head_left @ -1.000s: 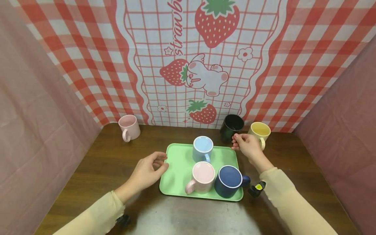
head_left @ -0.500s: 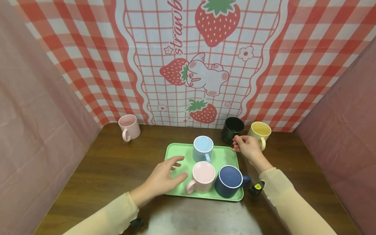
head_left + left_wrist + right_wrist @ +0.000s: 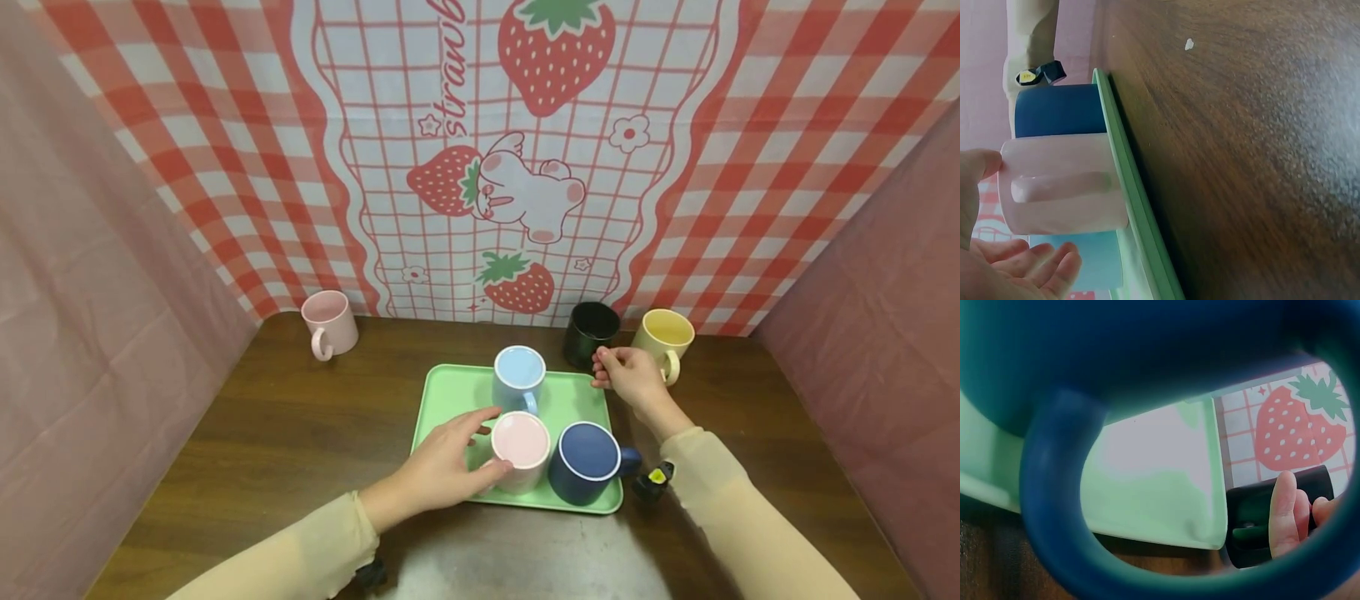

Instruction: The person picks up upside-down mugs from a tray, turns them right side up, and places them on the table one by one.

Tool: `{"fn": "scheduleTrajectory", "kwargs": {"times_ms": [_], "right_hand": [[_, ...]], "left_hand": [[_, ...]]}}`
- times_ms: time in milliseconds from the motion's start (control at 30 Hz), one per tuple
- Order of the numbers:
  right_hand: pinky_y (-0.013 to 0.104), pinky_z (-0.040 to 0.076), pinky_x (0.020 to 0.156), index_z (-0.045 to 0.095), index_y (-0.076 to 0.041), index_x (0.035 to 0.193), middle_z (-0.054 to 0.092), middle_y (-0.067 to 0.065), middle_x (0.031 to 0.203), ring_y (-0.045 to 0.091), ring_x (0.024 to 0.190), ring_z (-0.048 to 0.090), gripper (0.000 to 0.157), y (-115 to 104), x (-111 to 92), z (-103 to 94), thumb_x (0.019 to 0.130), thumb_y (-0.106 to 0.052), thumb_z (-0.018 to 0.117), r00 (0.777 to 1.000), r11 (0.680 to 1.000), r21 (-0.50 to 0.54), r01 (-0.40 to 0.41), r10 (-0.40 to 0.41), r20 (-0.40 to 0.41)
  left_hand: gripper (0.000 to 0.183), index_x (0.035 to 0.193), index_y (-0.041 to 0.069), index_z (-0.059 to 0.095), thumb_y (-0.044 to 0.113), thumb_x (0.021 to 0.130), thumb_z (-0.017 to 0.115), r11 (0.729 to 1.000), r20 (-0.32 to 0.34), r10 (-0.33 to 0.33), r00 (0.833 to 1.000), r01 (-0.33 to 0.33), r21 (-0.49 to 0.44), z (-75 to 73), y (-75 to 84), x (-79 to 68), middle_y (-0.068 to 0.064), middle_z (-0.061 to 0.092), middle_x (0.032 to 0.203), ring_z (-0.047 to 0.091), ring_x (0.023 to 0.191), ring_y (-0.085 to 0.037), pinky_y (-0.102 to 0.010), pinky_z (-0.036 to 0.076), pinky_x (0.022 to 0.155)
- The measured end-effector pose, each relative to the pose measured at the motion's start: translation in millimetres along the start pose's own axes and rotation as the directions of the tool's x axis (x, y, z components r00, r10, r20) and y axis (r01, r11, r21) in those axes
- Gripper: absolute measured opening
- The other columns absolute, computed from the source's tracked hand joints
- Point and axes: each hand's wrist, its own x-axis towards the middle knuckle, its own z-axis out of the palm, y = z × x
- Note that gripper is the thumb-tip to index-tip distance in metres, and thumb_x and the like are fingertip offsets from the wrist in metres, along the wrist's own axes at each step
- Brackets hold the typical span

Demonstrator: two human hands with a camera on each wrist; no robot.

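Note:
A pink mug (image 3: 521,442) stands upside down on a green tray (image 3: 465,379). My left hand (image 3: 450,467) reaches around its left side, fingers spread. The thumb lies right at the mug's upturned base edge, and in the left wrist view the other fingers hang apart from its wall. Behind it is an inverted light blue mug (image 3: 517,383); to its right, an inverted navy mug (image 3: 587,467), its handle outward. My right hand (image 3: 633,379) holds the black mug (image 3: 588,337) at its near side with curled fingers, by the tray's back right corner. Its handle is mostly hidden.
An upright yellow mug (image 3: 666,337) stands just behind my right hand. Far off at the back left is another upright pink mug (image 3: 331,325). A checked strawberry cloth (image 3: 517,208) hangs along the table's back edge, with pink curtains (image 3: 90,292) at the sides.
My left hand has moved right from the tray's left edge to the inverted pink mug. The black mug has shifted slightly nearer while my right hand stays almost in place.

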Motion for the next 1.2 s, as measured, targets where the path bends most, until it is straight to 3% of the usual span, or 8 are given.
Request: {"fn": "scheduleTrajectory", "kwargs": {"times_ms": [500, 767, 1000, 1100, 1200], "right_hand": [[0.025, 0.065, 0.072, 0.06, 0.021, 0.124, 0.065, 0.01, 0.093, 0.007, 0.073, 0.068, 0.038, 3.0, 3.2, -1.9, 0.117, -0.015, 0.05, 1.0, 1.0, 0.0, -0.01, 0.01, -0.006], [0.026, 0.065, 0.074, 0.059, 0.022, 0.126, 0.064, 0.012, 0.096, 0.009, 0.076, 0.069, 0.04, -0.5, 5.7, -2.1, 0.118, -0.016, 0.05, 1.0, 1.0, -0.008, -0.02, 0.02, 0.002], [0.027, 0.065, 0.078, 0.052, 0.025, 0.132, 0.061, 0.015, 0.102, 0.01, 0.08, 0.07, 0.039, -5.8, 7.2, -7.9, 0.118, -0.01, 0.044, 0.995, 0.999, -0.003, -0.033, 0.033, 0.099], [0.029, 0.066, 0.079, 0.049, 0.027, 0.135, 0.062, 0.021, 0.107, 0.008, 0.078, 0.071, 0.039, -9.0, 3.8, -12.0, 0.118, -0.008, 0.044, 0.99, 0.998, -0.056, -0.034, 0.041, 0.134], [0.033, 0.066, 0.08, 0.044, 0.028, 0.142, 0.064, 0.031, 0.114, 0.01, 0.079, 0.074, 0.044, -13.0, -3.5, -17.0, 0.116, -0.006, 0.049, 0.99, 0.984, -0.178, -0.005, 0.031, 0.138]], "left_hand": [[0.081, 0.154, -0.002, 0.056, 0.03, 0.09, 0.092, 0.999, 0.01, -0.003, 1.0, 0.003, 0.038, 6.3, 3.4, 3.1, -0.017, 0.07, 0.143, 0.073, 0.115, -0.029, -0.041, 0.063, 0.094], [0.085, 0.156, -0.002, 0.054, 0.029, 0.088, 0.093, 0.998, 0.002, 0.022, 1.0, -0.022, 0.053, 6.7, 5.2, 4.8, -0.018, 0.068, 0.146, 0.071, 0.125, -0.031, -0.041, 0.062, 0.099], [0.086, 0.157, 0.0, 0.055, 0.034, 0.088, 0.094, 0.996, 0.012, 0.02, 1.0, -0.021, 0.088, 6.6, 6.6, 10.0, -0.016, 0.068, 0.147, 0.068, 0.133, -0.031, -0.048, 0.055, 0.111], [0.085, 0.156, 0.001, 0.056, 0.036, 0.089, 0.093, 0.996, 0.03, 0.018, 0.999, -0.021, 0.092, 5.8, 7.6, 12.5, -0.015, 0.067, 0.149, 0.066, 0.136, -0.031, -0.049, 0.053, 0.113], [0.082, 0.155, 0.001, 0.058, 0.036, 0.089, 0.093, 0.995, 0.045, 0.017, 0.999, -0.022, 0.095, 5.4, 8.6, 14.3, -0.014, 0.067, 0.15, 0.065, 0.137, -0.03, -0.049, 0.053, 0.114]]}}
